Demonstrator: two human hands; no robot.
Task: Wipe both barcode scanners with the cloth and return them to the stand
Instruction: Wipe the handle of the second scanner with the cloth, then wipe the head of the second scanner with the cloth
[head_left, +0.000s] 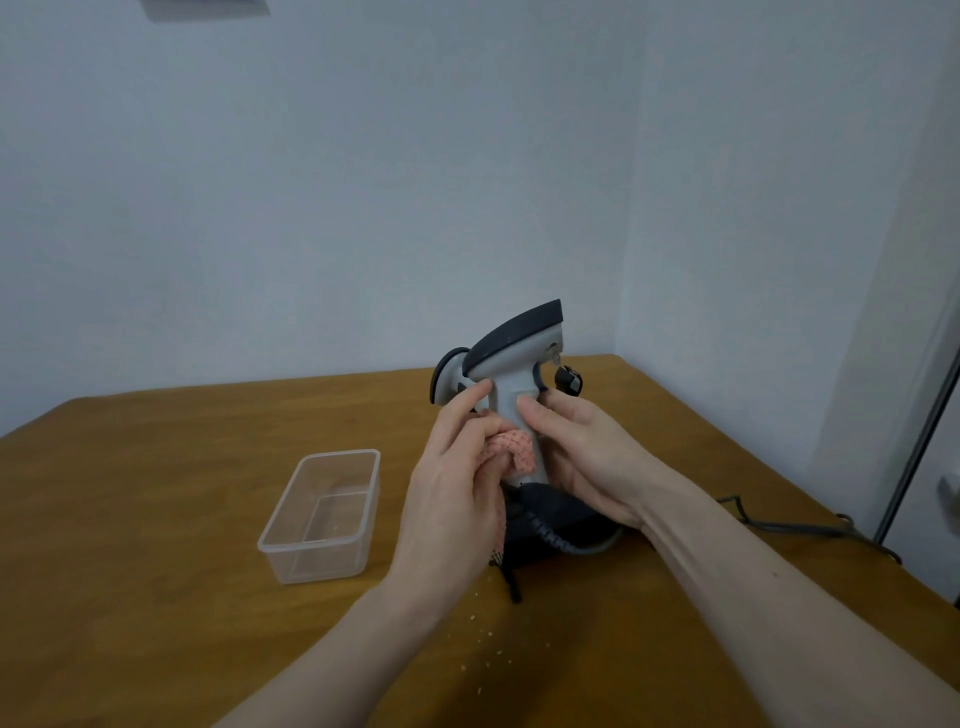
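Head view, both bare forearms in frame above a wooden tabletop (156, 519).

Right hand (587, 457): wrapped around the grip of a grey barcode scanner (511, 374), thumb laid on the front of the handle, fingers curled behind it. Scanner is held upright, off the tabletop, its dark head tilted up and to the right.

Left hand (457, 478): fingers closed on a pink cloth (511, 452), bunching it against the lower part of the scanner handle; index finger stretched up along the handle side. A strip of cloth hangs down below the palm.

Second scanner (448, 379): only its dark rounded head and a bit of grey body show behind the left fingers; whether it sits in the stand cannot be told.

Stand (561, 514): dark base directly beneath the hands, mostly hidden; a coiled cable (556, 540) lies across it.

Clear plastic container (322, 514): left of the hands, on the tabletop, apart from them. Small pale crumbs (488, 634) are scattered on the wood near the left wrist.
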